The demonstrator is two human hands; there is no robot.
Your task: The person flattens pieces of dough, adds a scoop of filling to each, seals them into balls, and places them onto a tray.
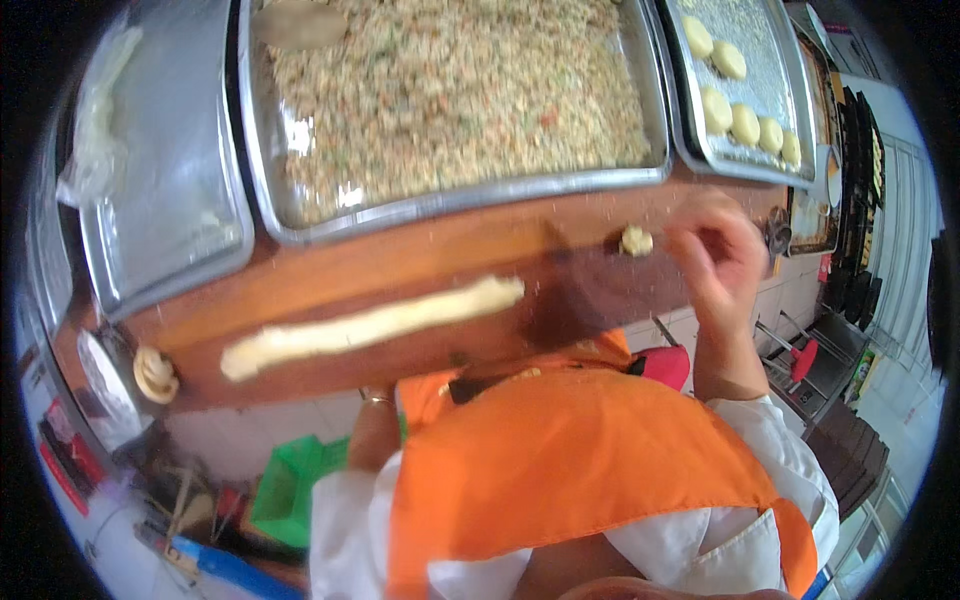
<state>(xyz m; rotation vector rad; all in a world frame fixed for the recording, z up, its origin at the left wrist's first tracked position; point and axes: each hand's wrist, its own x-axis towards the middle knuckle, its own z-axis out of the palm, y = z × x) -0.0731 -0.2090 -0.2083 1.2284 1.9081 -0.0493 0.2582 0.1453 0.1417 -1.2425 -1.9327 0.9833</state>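
My right hand hovers over the right part of the wooden table, loosely curled, thumb and fingers apart, nothing visible in it. Just left of it lies a small lump of dough. A long pale rope of dough stretches across the table in front of me. My left forearm hangs by the table's front edge, a bracelet at the wrist. The left fingers are hidden at the edge beside my orange apron.
A big metal tray of chopped filling stands behind the dough rope. Left of it is a metal tray with clear plastic; on the right, a tray holds several dough balls. A green crate sits below the table.
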